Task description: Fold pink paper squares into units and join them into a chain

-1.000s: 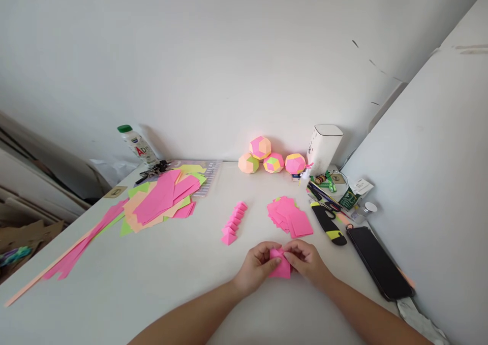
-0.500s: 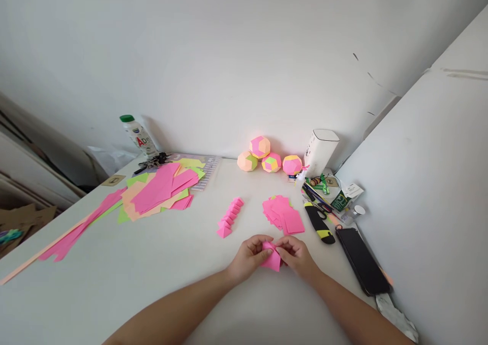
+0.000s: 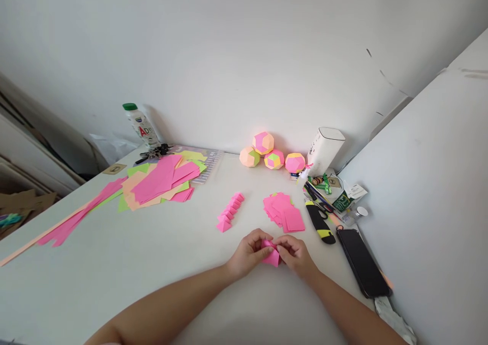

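Observation:
Between my two hands is a small piece of pink paper (image 3: 272,258), partly folded along its upper edge. My left hand (image 3: 247,254) pinches its left side, thumb on the near face. At the upper right, my right hand (image 3: 296,255) grips the paper with thumb and fingers closed; some fingertips are hidden behind it. Just beyond lies a loose pile of pink paper squares (image 3: 284,214). Farther left, a slanting row of folded pink paper pieces (image 3: 231,213) rests on the table.
Faceted paper balls (image 3: 263,143) sit by the wall, beside a white container (image 3: 326,149). To the right lie a black-and-yellow cutter (image 3: 320,223) and a phone (image 3: 363,263). Coloured paper sheets (image 3: 158,182) and a green-capped bottle (image 3: 141,125) occupy the left.
The view has shifted and tilted slightly. Both hands keep their hold on the pink paper, whose upper edge looks a little more folded over.

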The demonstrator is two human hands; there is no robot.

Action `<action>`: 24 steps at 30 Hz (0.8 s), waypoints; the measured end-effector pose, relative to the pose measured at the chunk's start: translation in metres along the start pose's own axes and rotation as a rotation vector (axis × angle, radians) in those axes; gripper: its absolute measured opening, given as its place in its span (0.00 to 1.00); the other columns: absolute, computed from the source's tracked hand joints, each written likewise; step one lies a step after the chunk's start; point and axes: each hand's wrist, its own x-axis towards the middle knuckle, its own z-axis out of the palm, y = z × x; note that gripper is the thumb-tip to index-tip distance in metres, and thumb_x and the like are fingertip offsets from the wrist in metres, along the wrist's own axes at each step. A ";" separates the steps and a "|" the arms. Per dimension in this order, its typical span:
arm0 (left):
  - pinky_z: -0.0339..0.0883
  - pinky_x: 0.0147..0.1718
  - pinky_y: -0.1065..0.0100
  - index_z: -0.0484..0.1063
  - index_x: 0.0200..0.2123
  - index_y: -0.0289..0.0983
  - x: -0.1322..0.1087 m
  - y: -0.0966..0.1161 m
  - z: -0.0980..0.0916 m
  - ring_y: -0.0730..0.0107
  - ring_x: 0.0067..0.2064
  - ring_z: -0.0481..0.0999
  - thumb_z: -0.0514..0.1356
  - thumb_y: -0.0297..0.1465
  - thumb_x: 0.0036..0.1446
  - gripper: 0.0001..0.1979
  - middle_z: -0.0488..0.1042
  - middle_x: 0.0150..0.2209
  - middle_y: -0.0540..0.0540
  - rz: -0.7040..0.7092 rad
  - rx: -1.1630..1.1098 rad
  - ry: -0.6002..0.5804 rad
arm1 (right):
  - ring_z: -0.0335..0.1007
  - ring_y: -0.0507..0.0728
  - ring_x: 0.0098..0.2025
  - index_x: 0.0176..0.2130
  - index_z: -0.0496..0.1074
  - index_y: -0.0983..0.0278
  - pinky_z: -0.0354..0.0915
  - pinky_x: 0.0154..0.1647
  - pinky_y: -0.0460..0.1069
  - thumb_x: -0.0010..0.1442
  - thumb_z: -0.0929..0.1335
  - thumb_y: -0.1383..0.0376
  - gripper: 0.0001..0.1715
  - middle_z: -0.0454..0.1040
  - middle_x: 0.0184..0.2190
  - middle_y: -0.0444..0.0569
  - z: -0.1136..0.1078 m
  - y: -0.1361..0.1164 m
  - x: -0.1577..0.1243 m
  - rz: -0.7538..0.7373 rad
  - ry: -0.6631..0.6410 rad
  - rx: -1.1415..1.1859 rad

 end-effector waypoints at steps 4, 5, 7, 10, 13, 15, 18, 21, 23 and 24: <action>0.62 0.27 0.72 0.72 0.33 0.36 0.000 -0.003 -0.002 0.75 0.30 0.65 0.62 0.37 0.52 0.09 0.65 0.38 0.46 0.093 0.219 0.064 | 0.66 0.51 0.24 0.37 0.71 0.65 0.63 0.23 0.46 0.56 0.66 0.61 0.10 0.72 0.26 0.46 0.000 0.000 -0.001 -0.020 -0.009 -0.020; 0.62 0.27 0.72 0.72 0.33 0.36 0.000 -0.003 -0.003 0.75 0.30 0.65 0.61 0.37 0.53 0.09 0.65 0.38 0.45 0.090 0.241 0.061 | 0.67 0.52 0.25 0.37 0.71 0.65 0.63 0.24 0.46 0.56 0.66 0.61 0.11 0.73 0.27 0.47 0.001 0.000 -0.002 -0.023 -0.014 -0.020; 0.64 0.27 0.71 0.73 0.33 0.36 0.000 -0.001 -0.002 0.74 0.30 0.66 0.60 0.37 0.54 0.09 0.66 0.36 0.46 0.075 0.275 0.056 | 0.68 0.53 0.26 0.38 0.71 0.65 0.64 0.25 0.47 0.55 0.67 0.61 0.12 0.74 0.28 0.48 0.002 0.000 -0.002 -0.030 -0.012 -0.034; 0.66 0.30 0.68 0.75 0.34 0.36 0.000 0.005 0.001 0.70 0.31 0.68 0.59 0.37 0.54 0.10 0.69 0.33 0.45 0.072 0.343 0.056 | 0.70 0.54 0.27 0.39 0.70 0.65 0.66 0.27 0.48 0.55 0.67 0.60 0.13 0.75 0.28 0.48 0.003 0.001 -0.002 -0.035 0.010 -0.070; 0.66 0.31 0.67 0.77 0.34 0.37 0.000 0.011 0.003 0.69 0.31 0.69 0.59 0.37 0.54 0.11 0.70 0.32 0.44 0.084 0.383 0.053 | 0.72 0.55 0.28 0.40 0.70 0.64 0.66 0.27 0.48 0.55 0.67 0.60 0.13 0.76 0.28 0.49 0.004 0.002 -0.002 -0.033 0.020 -0.090; 0.66 0.30 0.68 0.78 0.35 0.38 -0.001 0.013 0.003 0.69 0.31 0.69 0.58 0.37 0.55 0.11 0.70 0.32 0.44 0.091 0.391 0.047 | 0.73 0.56 0.29 0.40 0.70 0.64 0.67 0.28 0.48 0.56 0.66 0.60 0.13 0.77 0.29 0.50 0.005 0.002 -0.002 -0.044 0.019 -0.095; 0.65 0.30 0.69 0.78 0.36 0.38 -0.002 0.013 0.003 0.70 0.31 0.69 0.58 0.37 0.55 0.11 0.69 0.31 0.45 0.100 0.400 0.046 | 0.74 0.56 0.30 0.40 0.70 0.64 0.68 0.29 0.48 0.57 0.66 0.60 0.13 0.78 0.31 0.51 0.005 0.002 -0.003 -0.071 0.023 -0.110; 0.65 0.30 0.69 0.78 0.36 0.38 -0.003 0.011 0.003 0.71 0.30 0.68 0.57 0.36 0.56 0.11 0.68 0.30 0.46 0.102 0.407 0.054 | 0.73 0.56 0.30 0.41 0.69 0.64 0.69 0.29 0.49 0.57 0.66 0.60 0.13 0.78 0.31 0.50 0.006 0.002 -0.003 -0.068 0.040 -0.125; 0.65 0.28 0.70 0.78 0.36 0.38 -0.003 0.009 0.003 0.72 0.29 0.67 0.58 0.36 0.56 0.11 0.67 0.30 0.46 0.104 0.402 0.062 | 0.73 0.55 0.28 0.42 0.69 0.64 0.69 0.28 0.49 0.56 0.66 0.59 0.14 0.77 0.30 0.50 0.006 0.003 -0.002 -0.057 0.043 -0.126; 0.65 0.28 0.70 0.78 0.36 0.38 -0.003 0.008 0.003 0.72 0.28 0.67 0.58 0.35 0.56 0.11 0.68 0.31 0.46 0.104 0.397 0.066 | 0.73 0.55 0.27 0.42 0.69 0.64 0.69 0.27 0.49 0.57 0.66 0.59 0.14 0.77 0.29 0.50 0.005 0.003 -0.002 -0.052 0.038 -0.122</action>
